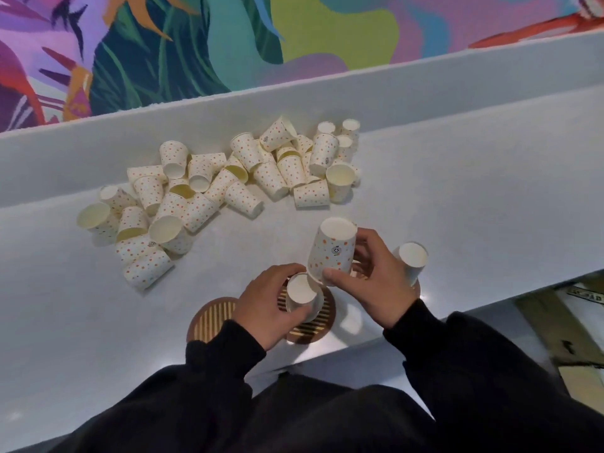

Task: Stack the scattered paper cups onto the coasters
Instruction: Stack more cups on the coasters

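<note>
Standing at a white counter [457, 191], black sleeves [228, 348] on. Grips a dotted cup [302, 294] with the left hand [266, 304], bottom-up on the middle coaster [322, 322]. Holds a second cup [333, 253] in the right hand [369, 279], also bottom-up and tilted, rim right at the first one's base. Got a third cup [411, 259] flipped on the right coaster [417, 285], mostly hidden behind that hand. Left coaster [209, 318] just beside the left wrist, slats showing. Further back, loads of loose cups [212, 191] heaped near the ledge, mostly on their sides. Behind that, a bright painted wall [196, 44].
</note>
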Motion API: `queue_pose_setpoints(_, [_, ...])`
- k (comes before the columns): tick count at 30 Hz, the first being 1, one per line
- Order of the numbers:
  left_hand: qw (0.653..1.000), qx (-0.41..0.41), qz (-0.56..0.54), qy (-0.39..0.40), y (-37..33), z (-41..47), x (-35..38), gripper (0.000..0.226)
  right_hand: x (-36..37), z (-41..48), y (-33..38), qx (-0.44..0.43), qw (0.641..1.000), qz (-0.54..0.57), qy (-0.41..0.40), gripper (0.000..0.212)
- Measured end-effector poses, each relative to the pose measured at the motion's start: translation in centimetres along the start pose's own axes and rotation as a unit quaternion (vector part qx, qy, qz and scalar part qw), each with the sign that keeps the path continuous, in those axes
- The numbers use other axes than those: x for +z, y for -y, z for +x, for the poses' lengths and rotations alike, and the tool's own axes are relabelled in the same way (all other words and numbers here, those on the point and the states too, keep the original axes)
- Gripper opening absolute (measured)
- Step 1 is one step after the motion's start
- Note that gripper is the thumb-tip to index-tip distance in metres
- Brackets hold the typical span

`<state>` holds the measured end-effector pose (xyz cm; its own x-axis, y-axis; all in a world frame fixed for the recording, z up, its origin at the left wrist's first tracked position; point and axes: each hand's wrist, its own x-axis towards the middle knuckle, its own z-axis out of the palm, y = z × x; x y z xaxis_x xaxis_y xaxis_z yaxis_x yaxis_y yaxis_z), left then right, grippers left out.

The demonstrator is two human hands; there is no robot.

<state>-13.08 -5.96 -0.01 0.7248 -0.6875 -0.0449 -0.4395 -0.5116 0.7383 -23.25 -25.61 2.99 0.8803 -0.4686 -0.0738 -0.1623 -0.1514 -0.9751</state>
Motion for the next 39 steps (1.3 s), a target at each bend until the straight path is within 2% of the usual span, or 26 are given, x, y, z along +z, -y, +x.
queue_pose_setpoints(15, [0.993, -0.121, -0.008, 0.011, 5.7, -0.7, 6.0, 0.069, 2.7, -1.7, -5.1, -0.005, 0.997, -0.034, 0.062, 0.067])
queue_pose_setpoints(23, [0.991, -0.127, 0.031, 0.001, 6.8, -0.5, 6.7, 0.066, 3.9, -1.0, -7.6, -0.011, 0.992, -0.092, 0.085, 0.067])
queue_pose_setpoints(29, [0.991, -0.099, 0.088, 0.003, 6.7, -0.4, 7.4, 0.085, 4.1, -0.8, -10.5, 0.001, 0.986, -0.127, 0.104, 0.067])
queue_pose_setpoints(39, [0.992, -0.078, 0.098, -0.006, 8.0, -0.6, 7.8, 0.082, 4.4, -0.2, -11.3, 0.012, 0.977, -0.170, 0.130, 0.069])
